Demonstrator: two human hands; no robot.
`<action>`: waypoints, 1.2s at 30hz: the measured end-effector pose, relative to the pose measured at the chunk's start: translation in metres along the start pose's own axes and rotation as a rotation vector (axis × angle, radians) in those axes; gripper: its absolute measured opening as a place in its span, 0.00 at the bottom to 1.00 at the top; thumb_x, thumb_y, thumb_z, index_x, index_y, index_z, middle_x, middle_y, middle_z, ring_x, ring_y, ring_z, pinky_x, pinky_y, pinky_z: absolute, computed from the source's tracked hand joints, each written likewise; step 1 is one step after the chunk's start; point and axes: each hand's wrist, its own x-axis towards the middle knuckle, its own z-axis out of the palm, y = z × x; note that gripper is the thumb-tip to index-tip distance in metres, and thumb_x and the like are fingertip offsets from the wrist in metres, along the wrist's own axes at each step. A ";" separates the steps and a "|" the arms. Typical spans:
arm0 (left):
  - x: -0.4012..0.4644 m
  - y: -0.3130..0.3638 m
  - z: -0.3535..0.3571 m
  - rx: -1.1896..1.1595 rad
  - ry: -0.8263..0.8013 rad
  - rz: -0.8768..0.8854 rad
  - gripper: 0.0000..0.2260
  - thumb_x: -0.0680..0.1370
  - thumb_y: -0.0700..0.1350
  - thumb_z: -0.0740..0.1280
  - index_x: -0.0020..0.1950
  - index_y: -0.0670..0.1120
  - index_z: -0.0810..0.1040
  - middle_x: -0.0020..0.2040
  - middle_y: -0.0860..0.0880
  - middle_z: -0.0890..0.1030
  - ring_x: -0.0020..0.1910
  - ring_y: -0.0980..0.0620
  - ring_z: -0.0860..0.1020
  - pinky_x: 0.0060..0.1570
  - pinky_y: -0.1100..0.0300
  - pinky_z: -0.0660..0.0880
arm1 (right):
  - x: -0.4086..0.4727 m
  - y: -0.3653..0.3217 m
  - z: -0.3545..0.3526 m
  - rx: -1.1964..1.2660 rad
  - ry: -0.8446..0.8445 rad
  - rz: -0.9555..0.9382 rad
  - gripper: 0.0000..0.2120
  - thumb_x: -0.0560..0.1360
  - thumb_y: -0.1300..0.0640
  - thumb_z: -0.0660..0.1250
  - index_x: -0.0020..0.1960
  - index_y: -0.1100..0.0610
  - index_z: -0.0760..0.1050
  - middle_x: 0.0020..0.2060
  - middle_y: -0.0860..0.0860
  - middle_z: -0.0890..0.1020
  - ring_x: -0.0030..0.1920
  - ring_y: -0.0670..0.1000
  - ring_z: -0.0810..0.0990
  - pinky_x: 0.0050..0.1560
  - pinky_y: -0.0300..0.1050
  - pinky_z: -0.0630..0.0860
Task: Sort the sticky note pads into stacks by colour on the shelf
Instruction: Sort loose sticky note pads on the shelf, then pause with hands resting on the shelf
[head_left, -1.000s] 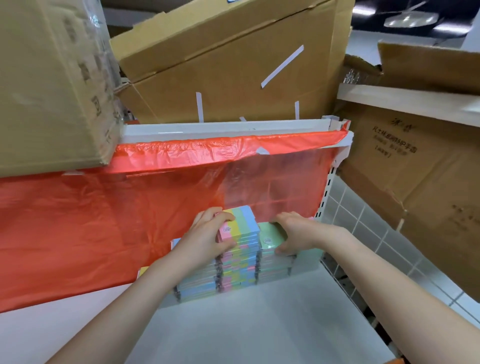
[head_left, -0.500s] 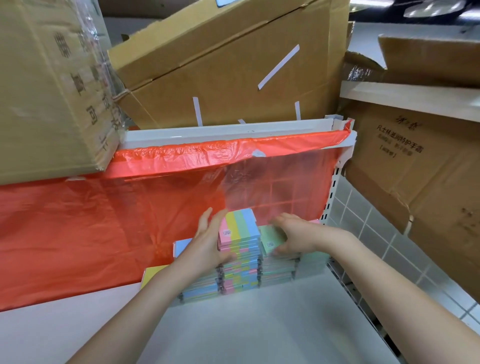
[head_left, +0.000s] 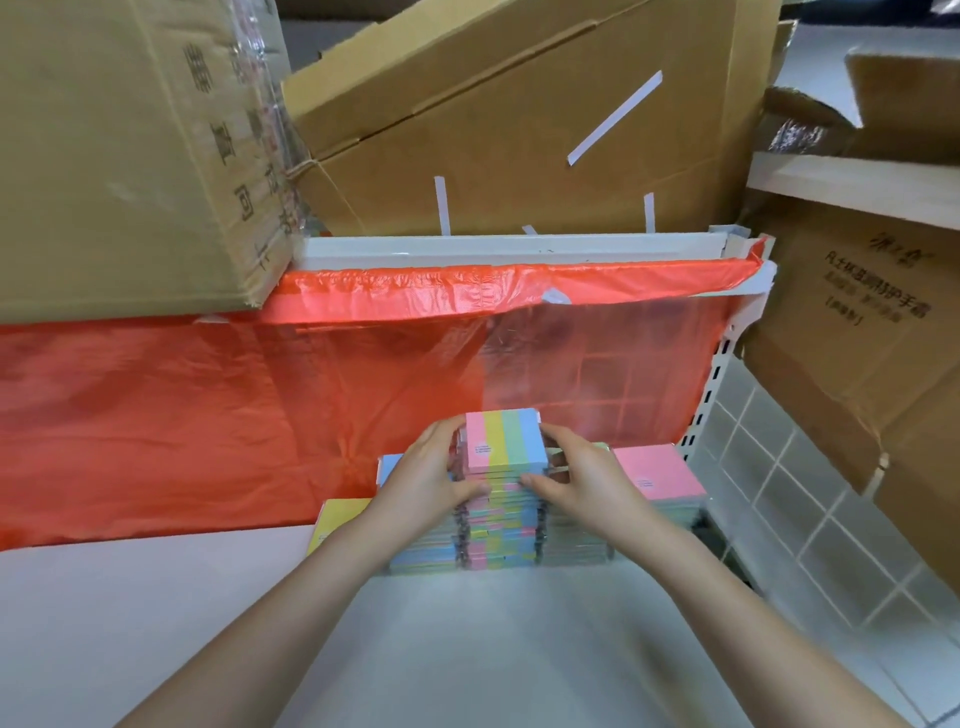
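So only the head view to go on here. Both hands are now on the rainbow stack (head_left: 503, 499) in the middle of the white shelf (head_left: 467, 649). The left hand (head_left: 426, 480) is curled round its left side, thumb on the front edge, and the right hand (head_left: 584, 480) does the same from the right, thumb tip pressing the front just below the top pad (head_left: 505, 440). So it's a two-sided squeeze, fingers wrapped round the pile rather than spread flat.

What's changed: half a second ago the right hand was sitting off to the right on a green pad on the neighbouring pile, and the left was flatter against the rainbow stack. Now the right hand has come across, and the pile it left shows a pink pad (head_left: 655, 474) on top, just right of the grip. My guess is that pile is settled and they're squaring up the striped one.

Just left of the grip a blue pad (head_left: 389, 465) peeks out behind the left hand, and a yellow pad (head_left: 337, 522) lies lower, beside the left wrist. Behind it all hangs a red plastic sheet (head_left: 208, 415), with cardboard boxes (head_left: 519, 130) above. Sorting looks well along, though how many pads remain I can't tell.
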 end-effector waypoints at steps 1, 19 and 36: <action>-0.001 0.000 0.000 0.008 -0.004 0.002 0.34 0.69 0.42 0.76 0.71 0.50 0.65 0.67 0.51 0.70 0.66 0.53 0.71 0.66 0.56 0.68 | 0.000 -0.001 0.000 0.003 -0.002 -0.002 0.27 0.74 0.56 0.70 0.70 0.55 0.65 0.61 0.49 0.77 0.50 0.45 0.76 0.52 0.33 0.70; -0.154 -0.068 -0.074 0.350 0.307 -0.387 0.14 0.80 0.48 0.59 0.66 0.53 0.69 0.60 0.58 0.76 0.60 0.55 0.74 0.53 0.56 0.71 | -0.013 -0.078 0.051 -0.027 0.231 -0.405 0.10 0.75 0.55 0.59 0.52 0.55 0.77 0.47 0.47 0.79 0.50 0.47 0.75 0.51 0.39 0.68; -0.328 -0.205 -0.256 0.537 0.319 -0.631 0.14 0.81 0.49 0.57 0.66 0.53 0.71 0.63 0.55 0.74 0.62 0.54 0.72 0.55 0.57 0.71 | -0.034 -0.272 0.282 -0.168 -0.306 -0.471 0.13 0.79 0.49 0.58 0.61 0.48 0.74 0.58 0.43 0.76 0.59 0.44 0.73 0.52 0.42 0.70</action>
